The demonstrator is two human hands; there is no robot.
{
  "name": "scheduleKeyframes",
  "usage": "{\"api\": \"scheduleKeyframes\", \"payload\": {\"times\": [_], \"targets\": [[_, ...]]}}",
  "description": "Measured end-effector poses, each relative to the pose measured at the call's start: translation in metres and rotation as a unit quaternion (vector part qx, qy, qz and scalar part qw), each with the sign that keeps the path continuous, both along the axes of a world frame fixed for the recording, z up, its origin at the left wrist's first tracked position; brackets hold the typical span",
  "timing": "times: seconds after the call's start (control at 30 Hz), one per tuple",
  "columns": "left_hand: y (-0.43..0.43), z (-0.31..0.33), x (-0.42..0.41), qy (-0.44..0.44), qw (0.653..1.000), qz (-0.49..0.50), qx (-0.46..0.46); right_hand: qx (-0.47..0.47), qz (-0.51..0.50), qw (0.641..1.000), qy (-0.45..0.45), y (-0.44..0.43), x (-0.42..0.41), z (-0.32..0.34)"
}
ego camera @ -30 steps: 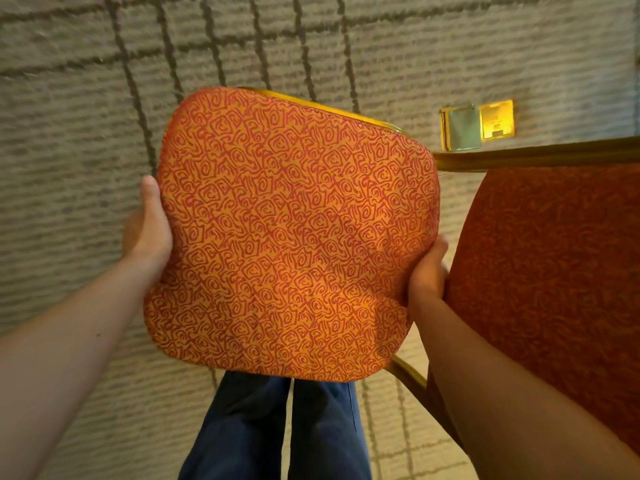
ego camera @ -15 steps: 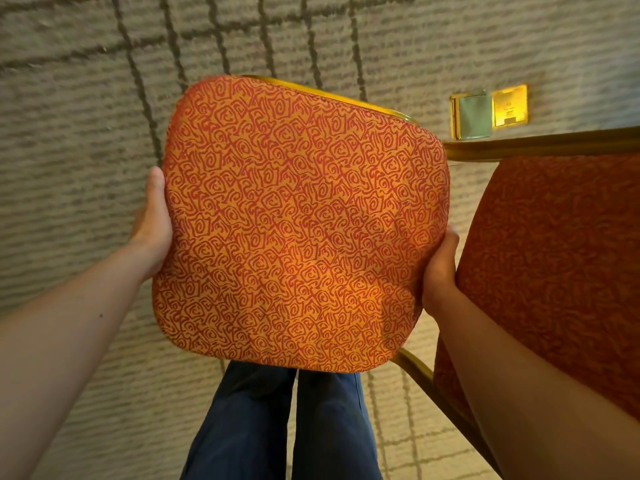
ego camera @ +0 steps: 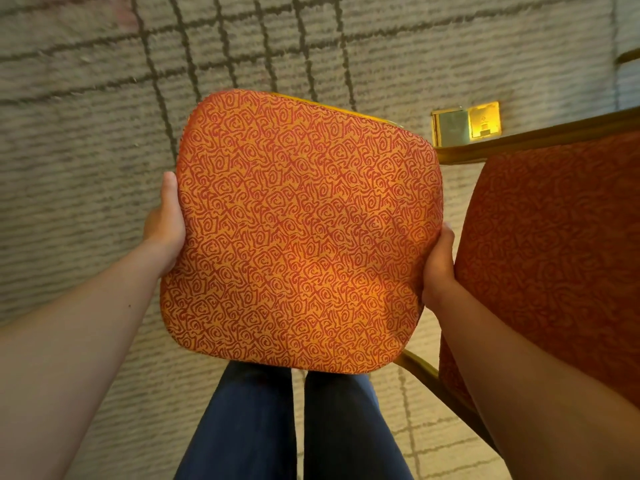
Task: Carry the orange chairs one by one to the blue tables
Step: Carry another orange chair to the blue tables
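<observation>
An orange chair (ego camera: 304,230) with a red swirl pattern and a gold frame hangs in front of me, its padded seat facing the camera above my blue-trousered legs. My left hand (ego camera: 165,225) grips the seat's left edge, thumb on the fabric. My right hand (ego camera: 437,268) holds the right edge. The chair's legs and back are hidden behind the seat. No blue table is in view.
A second orange chair (ego camera: 554,258) with a gold frame stands close on my right, almost touching my right hand. A brass floor socket box (ego camera: 465,123) with its lid up sits in the grey carpet (ego camera: 86,150) beyond. The carpet has a dark grid pattern.
The held chair has sunk a little lower in view and the camera has shifted; the floor box now sits lower in the frame. Both hands keep their grip.
</observation>
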State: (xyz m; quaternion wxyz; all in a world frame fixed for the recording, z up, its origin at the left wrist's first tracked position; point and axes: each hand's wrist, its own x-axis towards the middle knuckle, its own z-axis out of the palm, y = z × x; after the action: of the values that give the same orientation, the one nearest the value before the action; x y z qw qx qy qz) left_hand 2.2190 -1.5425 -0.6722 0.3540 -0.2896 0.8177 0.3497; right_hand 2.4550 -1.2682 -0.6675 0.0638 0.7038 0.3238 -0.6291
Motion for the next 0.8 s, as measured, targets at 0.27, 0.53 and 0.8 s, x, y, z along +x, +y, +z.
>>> {"api": "scheduleKeyframes", "payload": {"times": [0.27, 0.53, 0.8], "targets": [[0.017, 0.113, 0.009, 0.032, 0.999, -0.026, -0.027, 0.039, -0.005, 0.999, 0.006, 0.011, -0.001, 0.117], [0.025, 0.206, 0.022, 0.022, 0.999, -0.024, 0.015, 0.068, 0.019, 0.996, 0.045, 0.015, 0.024, 0.213], [0.037, 0.248, 0.031, 0.043, 0.997, -0.071, 0.004, 0.107, 0.039, 0.993, 0.03, 0.028, 0.033, 0.265]]}}
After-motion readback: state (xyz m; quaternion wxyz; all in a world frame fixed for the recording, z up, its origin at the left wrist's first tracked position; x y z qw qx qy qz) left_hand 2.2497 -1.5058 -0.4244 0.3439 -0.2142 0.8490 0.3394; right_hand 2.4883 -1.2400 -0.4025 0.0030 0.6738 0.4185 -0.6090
